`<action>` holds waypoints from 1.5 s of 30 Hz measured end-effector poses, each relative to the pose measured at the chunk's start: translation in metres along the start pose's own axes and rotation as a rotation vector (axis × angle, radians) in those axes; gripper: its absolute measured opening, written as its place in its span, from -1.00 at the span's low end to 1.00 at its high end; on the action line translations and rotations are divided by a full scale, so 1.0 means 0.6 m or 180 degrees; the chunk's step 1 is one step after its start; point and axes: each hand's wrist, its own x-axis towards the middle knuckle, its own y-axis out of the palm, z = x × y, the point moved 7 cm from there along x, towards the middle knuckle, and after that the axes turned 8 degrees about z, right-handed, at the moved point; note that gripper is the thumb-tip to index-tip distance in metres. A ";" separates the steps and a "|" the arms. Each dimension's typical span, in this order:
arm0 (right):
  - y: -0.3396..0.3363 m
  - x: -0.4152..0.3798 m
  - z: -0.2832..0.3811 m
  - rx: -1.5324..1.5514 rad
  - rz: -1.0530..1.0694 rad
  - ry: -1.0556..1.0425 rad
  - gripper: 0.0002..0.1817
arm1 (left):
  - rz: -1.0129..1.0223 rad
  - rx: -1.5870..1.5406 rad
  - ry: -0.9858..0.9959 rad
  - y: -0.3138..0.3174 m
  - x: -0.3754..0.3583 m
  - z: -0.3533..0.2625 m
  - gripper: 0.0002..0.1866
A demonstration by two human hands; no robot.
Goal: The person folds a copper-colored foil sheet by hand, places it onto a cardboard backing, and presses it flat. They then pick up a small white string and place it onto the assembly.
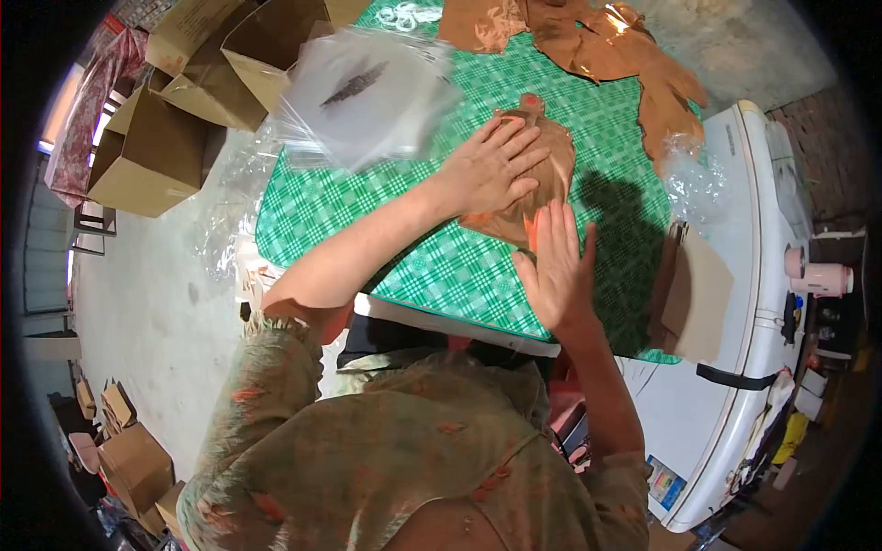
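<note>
On a green checked tablecloth (441, 271) lies a flat, glossy brown sheet-like piece (559, 151) with a small rounded red-marked tab at its far end; its exact kind is unclear. My left hand (491, 170) rests on its upper left part, palm down with the fingers spread. Close to its near edge, my right hand (556, 275) is held flat with straight fingers and the thumb apart. Beside the right fingertips a bright orange patch shows. The left palm and fingers hide part of the brown piece.
A stack of clear plastic bags (367, 115) lies at the table's far left. More brown pieces (588, 46) and white loops (404, 16) are at the far edge. Cardboard boxes (152, 156) stand left. A cardboard piece (703, 298) and white appliance (735, 367) are at right.
</note>
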 end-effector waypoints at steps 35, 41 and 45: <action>0.010 0.226 -0.174 0.4115 0.1262 0.1127 -0.66 | -0.0027 -0.0572 0.0016 -0.020 0.005 0.010 -0.18; -0.050 0.207 -0.177 0.4616 0.0123 0.0365 -0.66 | -0.0647 -0.2114 -0.0553 -0.122 0.018 0.059 0.04; -0.164 0.136 -0.123 0.3496 -0.0672 0.0012 -0.88 | -0.0929 -0.3311 -0.0772 -0.164 -0.016 0.085 0.23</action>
